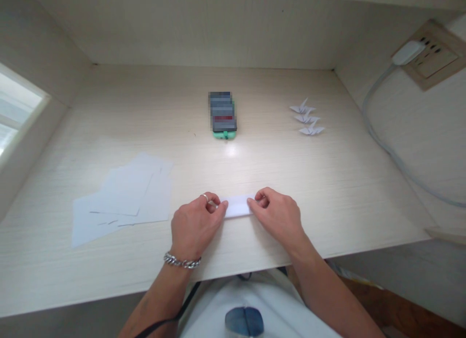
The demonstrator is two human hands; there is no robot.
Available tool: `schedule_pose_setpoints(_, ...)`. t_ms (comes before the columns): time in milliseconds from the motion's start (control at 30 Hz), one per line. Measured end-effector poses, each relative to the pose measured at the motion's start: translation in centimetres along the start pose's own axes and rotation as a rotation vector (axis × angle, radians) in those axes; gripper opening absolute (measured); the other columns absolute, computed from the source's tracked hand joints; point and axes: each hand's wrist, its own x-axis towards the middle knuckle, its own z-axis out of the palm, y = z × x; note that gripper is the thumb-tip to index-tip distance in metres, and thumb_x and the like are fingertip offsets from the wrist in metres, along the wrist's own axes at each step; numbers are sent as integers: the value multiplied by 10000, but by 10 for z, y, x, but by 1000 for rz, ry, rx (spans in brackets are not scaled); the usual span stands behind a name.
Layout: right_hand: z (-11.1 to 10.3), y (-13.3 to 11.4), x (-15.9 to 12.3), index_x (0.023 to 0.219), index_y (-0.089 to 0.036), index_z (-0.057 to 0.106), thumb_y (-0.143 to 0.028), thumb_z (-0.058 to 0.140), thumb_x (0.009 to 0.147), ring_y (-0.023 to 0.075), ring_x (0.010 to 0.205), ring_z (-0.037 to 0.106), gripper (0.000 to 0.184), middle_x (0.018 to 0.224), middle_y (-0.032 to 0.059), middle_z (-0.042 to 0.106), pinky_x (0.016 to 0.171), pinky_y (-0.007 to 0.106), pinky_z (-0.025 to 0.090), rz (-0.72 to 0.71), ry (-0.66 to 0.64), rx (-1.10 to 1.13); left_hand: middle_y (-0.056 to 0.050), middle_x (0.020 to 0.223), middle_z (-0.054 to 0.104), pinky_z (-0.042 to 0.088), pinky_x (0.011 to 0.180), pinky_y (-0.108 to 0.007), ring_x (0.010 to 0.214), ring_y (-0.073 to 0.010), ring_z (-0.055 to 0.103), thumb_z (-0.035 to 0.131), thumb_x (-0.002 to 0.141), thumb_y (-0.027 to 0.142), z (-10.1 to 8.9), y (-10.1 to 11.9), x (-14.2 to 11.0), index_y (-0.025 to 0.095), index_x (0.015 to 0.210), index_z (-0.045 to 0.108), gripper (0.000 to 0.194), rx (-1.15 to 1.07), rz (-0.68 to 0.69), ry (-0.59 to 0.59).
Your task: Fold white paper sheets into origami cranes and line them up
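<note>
A small folded strip of white paper (238,206) lies level just over or on the desk, close to its front edge. My left hand (198,222) pinches its left end between thumb and curled fingers; a ring and a chain bracelet show on that side. At the right end, my right hand (279,212) holds the paper the same way, thumb on top. The undersides of the fingers are hidden, and I cannot tell whether the strip touches the desk.
Loose white sheets (127,194) overlap on the left of the desk (153,109). A phone (223,112) in a green case lies at the middle back. Several folded paper cranes (308,118) stand at the right. A cable (378,141) hangs from the wall socket (433,56).
</note>
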Motion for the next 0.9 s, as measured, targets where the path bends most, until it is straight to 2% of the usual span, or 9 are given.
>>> schedule_pose_setpoints(300, -1, 0, 1, 771, -261, 658, -398, 613, 788, 167, 666, 621, 145, 695, -30, 704, 598, 262, 334, -12, -10, -9, 29, 642, 702, 358, 578, -291, 640, -215, 643, 516, 815, 526, 3, -1, 1, 291, 798, 701, 300, 11, -6, 18)
schedule_pose_setpoints(600, -1, -6, -6, 845, -278, 646, -410, 554, 838, 185, 651, 624, 161, 696, -24, 697, 558, 268, 265, -53, 31, -175, 17, 676, 715, 361, 576, -293, 654, -216, 648, 499, 829, 521, 2, 0, 0, 282, 835, 703, 314, 11, -9, 4)
schedule_pose_setpoints(900, 1, -2, -5, 866, -293, 645, -395, 565, 840, 179, 688, 637, 132, 715, -44, 705, 587, 264, 313, -51, 13, -84, 20, 656, 715, 366, 572, -295, 664, -223, 659, 509, 820, 539, 3, 0, -1, 279, 818, 695, 319, -13, -46, 7)
